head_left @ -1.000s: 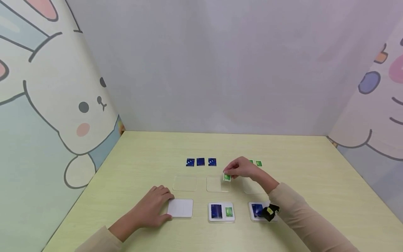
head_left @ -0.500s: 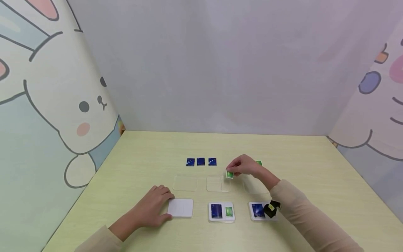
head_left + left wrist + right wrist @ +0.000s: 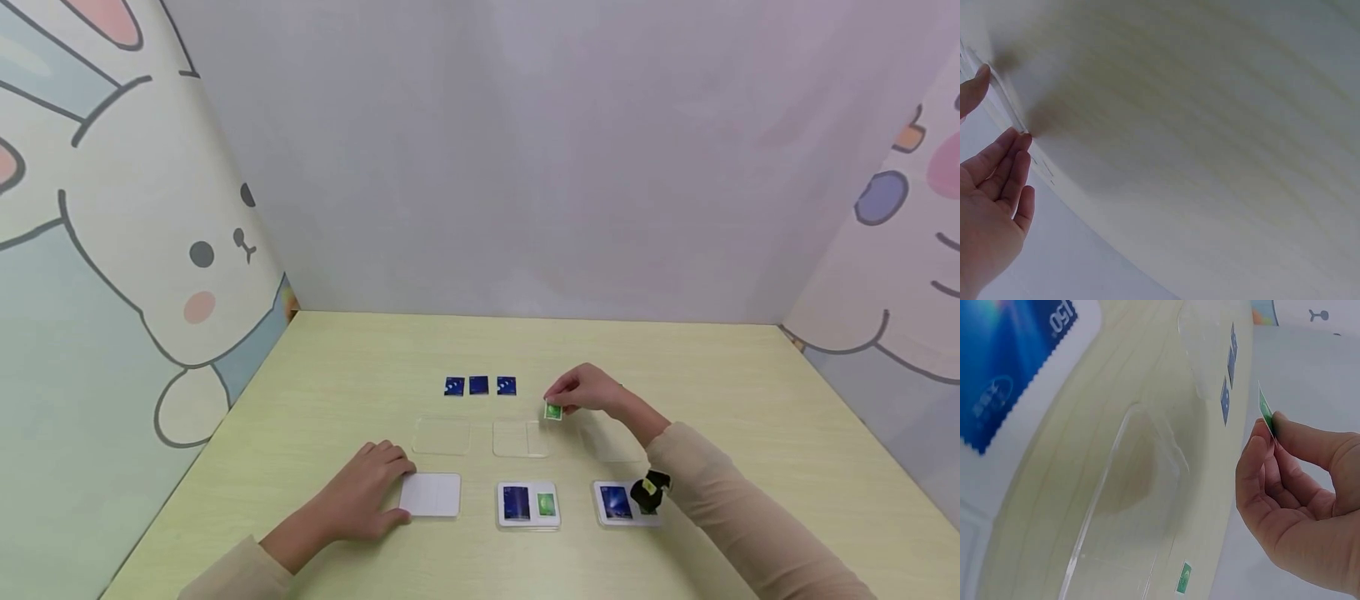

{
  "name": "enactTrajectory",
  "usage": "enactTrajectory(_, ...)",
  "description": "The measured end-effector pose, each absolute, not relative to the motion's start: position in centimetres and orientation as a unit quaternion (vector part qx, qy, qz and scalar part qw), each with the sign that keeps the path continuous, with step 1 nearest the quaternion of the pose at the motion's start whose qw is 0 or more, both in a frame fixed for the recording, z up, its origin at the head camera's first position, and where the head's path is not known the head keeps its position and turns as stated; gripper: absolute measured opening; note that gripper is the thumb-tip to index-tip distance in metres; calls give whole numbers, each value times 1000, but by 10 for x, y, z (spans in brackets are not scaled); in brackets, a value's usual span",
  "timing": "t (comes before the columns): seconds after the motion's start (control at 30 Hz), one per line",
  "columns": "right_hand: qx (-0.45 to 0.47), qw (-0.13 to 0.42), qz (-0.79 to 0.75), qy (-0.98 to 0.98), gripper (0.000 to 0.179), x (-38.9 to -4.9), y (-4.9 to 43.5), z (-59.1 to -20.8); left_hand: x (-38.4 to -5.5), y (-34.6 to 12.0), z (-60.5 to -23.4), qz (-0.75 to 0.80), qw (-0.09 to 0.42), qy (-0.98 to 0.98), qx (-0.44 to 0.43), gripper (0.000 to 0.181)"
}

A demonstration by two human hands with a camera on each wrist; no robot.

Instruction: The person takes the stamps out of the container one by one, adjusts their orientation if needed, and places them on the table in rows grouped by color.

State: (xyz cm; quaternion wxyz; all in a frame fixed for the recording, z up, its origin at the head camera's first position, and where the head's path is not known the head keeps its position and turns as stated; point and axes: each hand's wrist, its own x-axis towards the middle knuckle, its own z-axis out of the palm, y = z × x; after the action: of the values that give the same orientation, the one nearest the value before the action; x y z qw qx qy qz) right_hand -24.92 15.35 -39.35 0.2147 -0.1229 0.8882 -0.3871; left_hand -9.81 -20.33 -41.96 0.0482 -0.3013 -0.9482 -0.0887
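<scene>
My right hand (image 3: 588, 390) pinches a small green stamp (image 3: 553, 412) between thumb and fingertips, held above the table beyond the middle clear lid (image 3: 513, 439). In the right wrist view the stamp shows nearly edge-on. Thumb and fingers of my left hand (image 3: 363, 498) grip the left side of a flat white case (image 3: 431, 495) lying on the table; its edge (image 3: 1007, 103) shows between them in the left wrist view. Another green stamp (image 3: 1183, 578) lies on the table, mostly hidden behind the right arm in the head view.
Several things lie on the table (image 3: 360, 358): three dark blue stamps (image 3: 478, 385) at the back, a left clear lid (image 3: 441, 436) and a right clear lid (image 3: 611, 442). A middle white case (image 3: 528, 521) and a right case (image 3: 603, 522) bear stamps.
My right hand has moved back and to the right with the green stamp, away from over the middle clear lid. My left hand stays on the white case.
</scene>
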Motion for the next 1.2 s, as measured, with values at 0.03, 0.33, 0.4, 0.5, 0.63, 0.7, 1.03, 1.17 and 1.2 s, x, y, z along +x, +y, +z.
enactTrajectory(0.03,-121,215,-387,889,20,-249,154,-393,-98,-203,-420,-88,46,-949,-300,46)
enactTrajectory(0.33,-112,216,-384,891,22,-253,157,-394,-98,-202,-420,-90,39,-950,-295,46)
enactTrajectory(0.4,-114,215,-381,892,22,-254,158,-394,-98,-202,-420,-92,39,-951,-294,46)
enactTrajectory(0.5,-113,214,-379,893,22,-255,160,-395,-97,-201,-419,-94,34,-952,-291,45)
enactTrajectory(0.63,-115,209,-377,895,22,-255,161,-395,-97,-202,-419,-94,26,-953,-288,45)
enactTrajectory(0.7,-115,205,-375,897,22,-255,161,-395,-97,-202,-420,-94,25,-952,-289,45)
enactTrajectory(1.03,-111,199,-366,902,22,-255,163,-388,-98,-204,-422,-89,35,-950,-297,45)
enactTrajectory(1.17,-110,197,-366,903,22,-258,164,-387,-98,-204,-422,-88,36,-951,-295,45)
enactTrajectory(1.2,-111,196,-366,903,22,-259,165,-387,-98,-204,-422,-88,36,-951,-295,45)
